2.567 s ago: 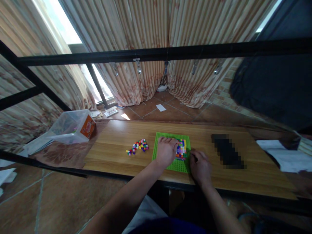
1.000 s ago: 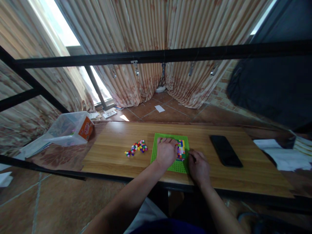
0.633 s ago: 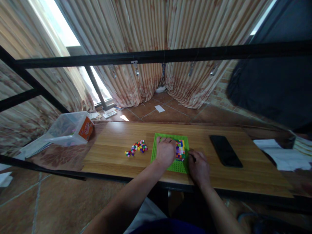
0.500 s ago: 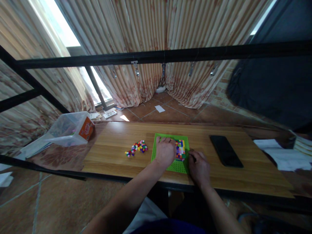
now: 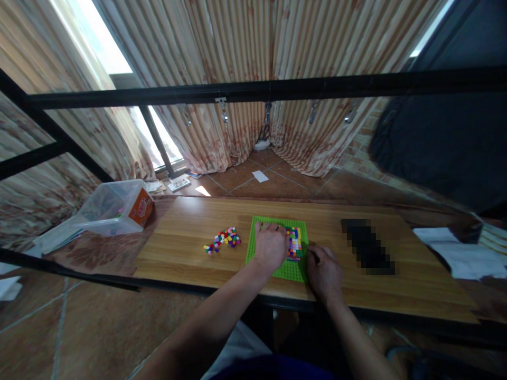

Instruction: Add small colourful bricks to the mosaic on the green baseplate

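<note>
A green studded baseplate point(image 5: 291, 272) lies on the wooden table, with a block of small multicoloured bricks point(image 5: 293, 244) built up on it. Over the left part of that block is my left hand point(image 5: 271, 246), its fingers bent down and closed; the fingertips and whatever they hold are hidden. My right hand point(image 5: 325, 269) rests on the table against the plate's right edge, fingers curled in. What lies between those fingers cannot be made out. To the left of the plate is a loose pile of small coloured bricks point(image 5: 225, 240).
A dark, pixelated rectangular object point(image 5: 368, 247) lies on the table point(image 5: 174, 264) at the right. Beyond the left end stands a clear plastic box point(image 5: 114, 208) with an orange label. A black metal bar point(image 5: 245, 91) with hooks crosses in front of the curtains. Papers point(image 5: 447, 248) are at far right.
My left hand has shifted very slightly to the right over the brick block. My right hand stays at the plate's edge. The dark object at right now appears pixelated.
</note>
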Demonstrator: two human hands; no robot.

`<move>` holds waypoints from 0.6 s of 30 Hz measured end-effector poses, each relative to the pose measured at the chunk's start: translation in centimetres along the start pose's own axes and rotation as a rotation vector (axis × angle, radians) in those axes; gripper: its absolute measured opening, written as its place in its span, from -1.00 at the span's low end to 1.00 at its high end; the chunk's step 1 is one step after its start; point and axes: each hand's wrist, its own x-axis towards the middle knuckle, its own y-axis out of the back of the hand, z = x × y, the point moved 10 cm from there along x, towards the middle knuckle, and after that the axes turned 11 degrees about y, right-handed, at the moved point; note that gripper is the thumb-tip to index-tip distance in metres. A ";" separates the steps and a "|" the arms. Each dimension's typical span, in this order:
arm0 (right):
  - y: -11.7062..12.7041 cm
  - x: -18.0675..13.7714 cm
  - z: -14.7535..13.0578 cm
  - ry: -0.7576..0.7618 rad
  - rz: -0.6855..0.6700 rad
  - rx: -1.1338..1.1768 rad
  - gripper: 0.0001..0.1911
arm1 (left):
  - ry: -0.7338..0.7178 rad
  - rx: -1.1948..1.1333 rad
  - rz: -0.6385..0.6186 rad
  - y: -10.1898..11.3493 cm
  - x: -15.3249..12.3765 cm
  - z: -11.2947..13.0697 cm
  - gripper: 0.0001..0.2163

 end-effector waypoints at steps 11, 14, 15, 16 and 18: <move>0.0 0.0 0.0 0.007 0.004 0.021 -0.71 | 0.042 -0.050 -0.004 -0.6 -0.1 -0.3 -0.81; -0.1 0.0 0.0 0.014 0.001 0.021 -0.71 | 0.052 -0.067 -0.013 -0.7 0.1 -0.5 -0.82; -0.1 0.0 0.0 0.014 0.000 0.018 -0.71 | 0.061 -0.076 -0.017 -0.7 0.2 -0.6 -0.83; -0.1 0.0 0.1 0.012 -0.001 0.015 -0.72 | 0.069 -0.087 -0.020 -0.7 0.2 -0.8 -0.84; -0.1 -0.1 0.1 0.008 -0.006 0.008 -0.72 | 0.079 -0.110 -0.019 -0.7 0.3 -1.1 -0.85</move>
